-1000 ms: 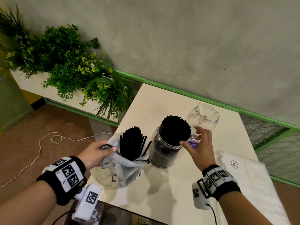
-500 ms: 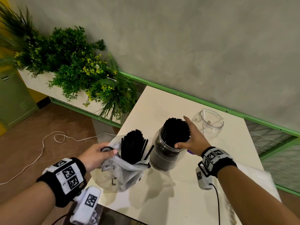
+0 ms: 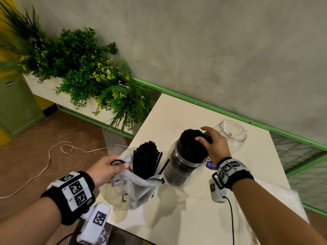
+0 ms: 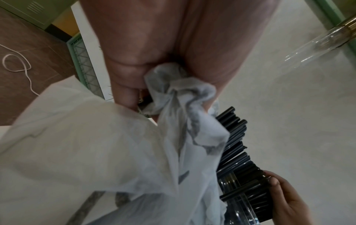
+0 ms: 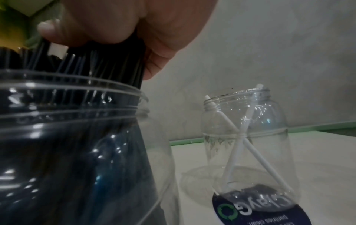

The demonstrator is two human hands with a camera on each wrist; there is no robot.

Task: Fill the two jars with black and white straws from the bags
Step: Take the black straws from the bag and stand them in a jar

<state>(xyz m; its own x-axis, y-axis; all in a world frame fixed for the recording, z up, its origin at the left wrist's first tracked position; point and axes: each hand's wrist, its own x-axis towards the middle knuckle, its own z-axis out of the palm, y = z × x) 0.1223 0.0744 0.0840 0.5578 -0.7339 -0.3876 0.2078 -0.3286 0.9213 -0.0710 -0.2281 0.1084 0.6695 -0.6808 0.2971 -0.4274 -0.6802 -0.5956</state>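
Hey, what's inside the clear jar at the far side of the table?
Two white straws lean crossed inside the far jar, tips at its rim. Nothing else shows in it. The dark label hides part of its base.

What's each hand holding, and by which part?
Left hand grips the white plastic bag by its bunched rim. Right hand grips the top ends of the black straws in the clear plastic jar.

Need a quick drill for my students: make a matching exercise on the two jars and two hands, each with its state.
1 near jar
2 far jar
3 left hand
4 right hand

a holds two white straws
b grips the bag
c packed with black straws
d grips straw tops above the near jar

Pairs: 1-c, 2-a, 3-b, 4-d.
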